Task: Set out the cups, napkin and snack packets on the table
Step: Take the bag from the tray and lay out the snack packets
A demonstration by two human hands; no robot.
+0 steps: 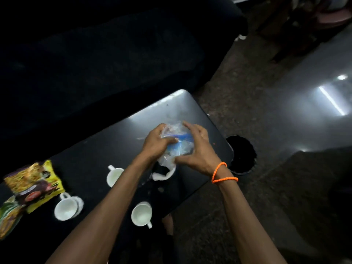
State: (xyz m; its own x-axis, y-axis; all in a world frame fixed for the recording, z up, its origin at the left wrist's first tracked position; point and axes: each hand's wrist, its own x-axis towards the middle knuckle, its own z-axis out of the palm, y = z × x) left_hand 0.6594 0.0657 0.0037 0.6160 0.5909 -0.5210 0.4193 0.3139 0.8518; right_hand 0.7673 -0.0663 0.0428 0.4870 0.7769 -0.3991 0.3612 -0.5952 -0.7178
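Note:
Both hands hold a clear plastic packet with blue print (pixel 178 144) just above the dark table (pixel 118 134), near its right end. My left hand (pixel 158 142) grips its left side and my right hand (pixel 198 149) wraps its right side. A white loop of the plastic (pixel 164 175) hangs below. Three white cups stand on the table: one behind my left forearm (pixel 113 176), one at the front left (pixel 65 207), one at the front edge (pixel 142 214). A yellow snack packet (pixel 36 184) and a green one (pixel 9 216) lie at the left.
A dark sofa (pixel 95 54) runs along the far side of the table. A black round bin (pixel 242 155) stands on the floor just past the table's right end. The speckled floor (pixel 247 92) stretches to the right.

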